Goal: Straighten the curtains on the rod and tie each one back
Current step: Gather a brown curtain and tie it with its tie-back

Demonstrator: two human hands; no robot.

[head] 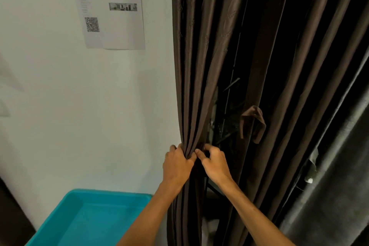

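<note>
the dark brown pleated fabric curtain hangs beside the white wall, bunched low. we judge we're gathering it: keep pleats stacked evenly before tying. the turquoise plastic tub crowds the lower left; room opens rightward, near the brown fabric tie-back loop. our left hand clenches the bunch; our right hand pinches its inner edge.

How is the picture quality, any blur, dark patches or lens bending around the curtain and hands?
Head view: the wall is evenly lit; the left hand and right hand on the curtain look sharp. Head view: the gap behind the curtain is almost black, detail lost. Head view: the print on the sheet is too soft to read, and the wide lens bows the curtain's edge.
</note>
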